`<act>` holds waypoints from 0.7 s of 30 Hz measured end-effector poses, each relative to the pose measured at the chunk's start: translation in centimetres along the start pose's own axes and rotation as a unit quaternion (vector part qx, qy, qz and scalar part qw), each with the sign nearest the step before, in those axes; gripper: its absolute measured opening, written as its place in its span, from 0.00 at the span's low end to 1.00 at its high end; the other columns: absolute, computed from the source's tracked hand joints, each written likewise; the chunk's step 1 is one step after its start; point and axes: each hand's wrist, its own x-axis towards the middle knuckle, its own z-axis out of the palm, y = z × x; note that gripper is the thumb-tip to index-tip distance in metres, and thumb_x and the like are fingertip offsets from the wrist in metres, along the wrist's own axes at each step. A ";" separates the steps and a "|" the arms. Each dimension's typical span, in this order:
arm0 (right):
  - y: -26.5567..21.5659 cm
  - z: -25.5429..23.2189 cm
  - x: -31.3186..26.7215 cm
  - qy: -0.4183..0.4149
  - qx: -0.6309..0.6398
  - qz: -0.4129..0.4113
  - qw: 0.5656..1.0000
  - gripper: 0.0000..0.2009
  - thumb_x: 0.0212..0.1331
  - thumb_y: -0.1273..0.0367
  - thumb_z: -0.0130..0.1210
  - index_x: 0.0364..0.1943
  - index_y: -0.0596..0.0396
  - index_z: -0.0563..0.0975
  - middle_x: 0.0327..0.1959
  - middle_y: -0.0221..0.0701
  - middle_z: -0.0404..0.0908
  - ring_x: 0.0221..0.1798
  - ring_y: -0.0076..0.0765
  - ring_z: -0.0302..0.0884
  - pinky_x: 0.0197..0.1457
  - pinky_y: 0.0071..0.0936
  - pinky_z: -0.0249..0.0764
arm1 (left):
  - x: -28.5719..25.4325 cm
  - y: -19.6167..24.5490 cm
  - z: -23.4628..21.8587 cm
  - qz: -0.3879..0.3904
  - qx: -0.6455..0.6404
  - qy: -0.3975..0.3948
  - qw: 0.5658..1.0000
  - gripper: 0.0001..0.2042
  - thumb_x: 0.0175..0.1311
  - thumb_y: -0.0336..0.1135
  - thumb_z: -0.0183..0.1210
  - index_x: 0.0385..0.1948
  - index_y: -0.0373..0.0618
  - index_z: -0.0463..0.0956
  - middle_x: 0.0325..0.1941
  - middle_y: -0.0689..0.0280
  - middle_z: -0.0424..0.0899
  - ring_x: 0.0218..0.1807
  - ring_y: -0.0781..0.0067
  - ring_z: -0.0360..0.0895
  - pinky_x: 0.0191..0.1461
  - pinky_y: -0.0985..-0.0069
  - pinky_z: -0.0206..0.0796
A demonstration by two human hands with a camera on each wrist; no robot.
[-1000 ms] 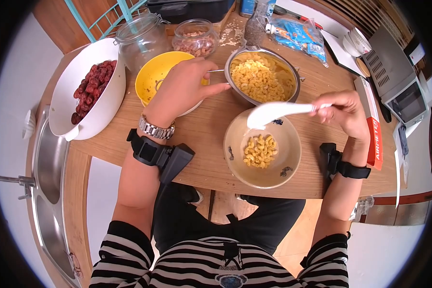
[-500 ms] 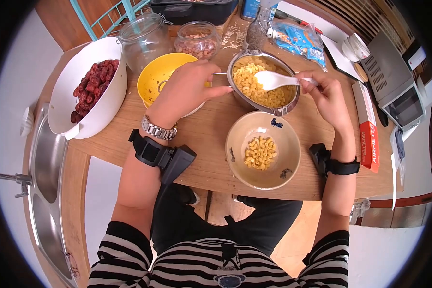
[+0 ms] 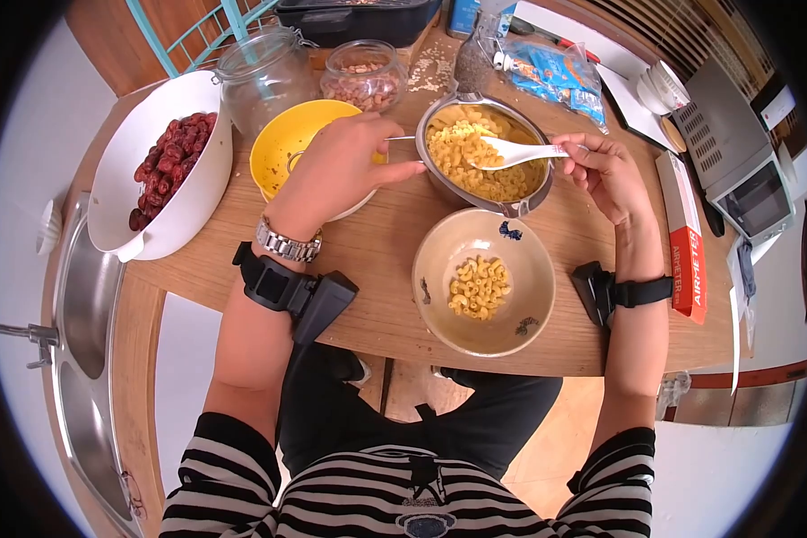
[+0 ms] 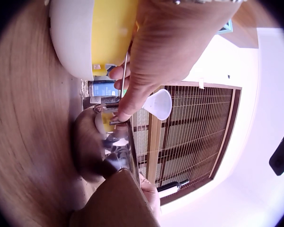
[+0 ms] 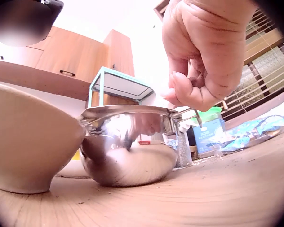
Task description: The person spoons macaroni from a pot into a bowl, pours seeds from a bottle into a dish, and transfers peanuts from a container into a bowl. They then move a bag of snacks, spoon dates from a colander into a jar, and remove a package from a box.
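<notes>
A steel bowl with wire handles point(image 3: 522, 204) holds a heap of elbow macaroni point(image 3: 457, 143). My left hand point(image 3: 336, 166) pinches its left handle, thumb along the wire, as the left wrist view also shows with the hand point(image 4: 165, 47) over the rim. My right hand point(image 3: 608, 172) pinches the handle of a white spoon point(image 3: 520, 152), whose scoop lies in the macaroni. In the right wrist view the fingers point(image 5: 208, 71) are just above the steel bowl's rim point(image 5: 128, 109). Nearer me stands a beige bowl point(image 3: 430, 309) with a small pile of macaroni point(image 3: 480, 287) at its bottom.
Left of the steel bowl stands a yellow bowl point(image 3: 273, 148), partly behind my left hand. A white basin point(image 3: 202, 193) of dark red dried fruit is farther left. Glass jars point(image 3: 260, 76) and a blue packet point(image 3: 556, 76) stand behind; a red-and-white box point(image 3: 689, 260) lies at right.
The spoon has gone from above the beige bowl back to the steel bowl and dipped into its macaroni. My left hand keeps its hold on the handle.
</notes>
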 end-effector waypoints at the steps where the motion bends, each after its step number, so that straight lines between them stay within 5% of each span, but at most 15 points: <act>1: 0.0 -0.3 0.0 0.002 0.021 -0.009 1.000 0.08 0.52 0.74 0.47 0.34 0.64 0.73 0.17 0.26 0.72 0.17 0.13 0.62 0.18 0.06 0.56 | 0.0 0.0 0.0 0.002 0.001 0.001 1.000 0.17 0.42 0.40 0.61 0.28 0.35 0.73 0.19 0.62 0.71 0.21 0.70 0.67 0.25 0.77 0.59; 6: -1.0 -1.2 -0.7 -0.011 0.045 -0.059 0.997 0.08 0.52 0.74 0.47 0.35 0.64 0.73 0.18 0.27 0.72 0.17 0.13 0.62 0.19 0.05 0.58 | 0.1 0.2 -0.2 -0.016 0.003 -0.015 1.000 0.18 0.43 0.42 0.59 0.29 0.36 0.73 0.20 0.60 0.72 0.24 0.66 0.68 0.28 0.74 0.60; 12: -2.2 -1.2 -3.2 -0.132 0.017 -0.083 0.988 0.08 0.51 0.74 0.48 0.34 0.64 0.74 0.19 0.32 0.75 0.16 0.14 0.66 0.17 0.07 0.59 | 0.1 0.5 -0.4 -0.036 -0.001 -0.032 0.999 0.18 0.44 0.45 0.58 0.29 0.36 0.73 0.21 0.58 0.73 0.26 0.62 0.70 0.31 0.72 0.61; 15: -3.2 -0.1 -4.9 -0.162 -0.195 -0.097 0.962 0.07 0.47 0.77 0.51 0.31 0.60 0.77 0.22 0.32 0.77 0.20 0.17 0.70 0.19 0.10 0.61 | 0.2 0.5 -0.4 -0.036 -0.001 -0.034 0.999 0.18 0.44 0.45 0.58 0.29 0.36 0.73 0.21 0.58 0.73 0.26 0.62 0.70 0.30 0.72 0.61; 20: -3.9 0.8 -6.3 -0.184 -0.267 -0.157 0.933 0.09 0.46 0.78 0.52 0.34 0.60 0.76 0.23 0.31 0.77 0.23 0.17 0.70 0.24 0.12 0.64 | 0.1 0.4 -0.3 -0.035 0.003 -0.030 0.999 0.19 0.44 0.45 0.58 0.29 0.36 0.73 0.21 0.58 0.73 0.26 0.62 0.70 0.31 0.72 0.61; 21: -3.9 0.6 -6.5 -0.124 -0.248 -0.175 0.945 0.09 0.46 0.77 0.52 0.34 0.60 0.76 0.23 0.31 0.77 0.23 0.18 0.69 0.24 0.13 0.64 | 0.1 0.1 -0.1 -0.020 0.006 -0.016 1.000 0.18 0.43 0.43 0.59 0.30 0.36 0.73 0.20 0.61 0.72 0.23 0.68 0.67 0.27 0.75 0.59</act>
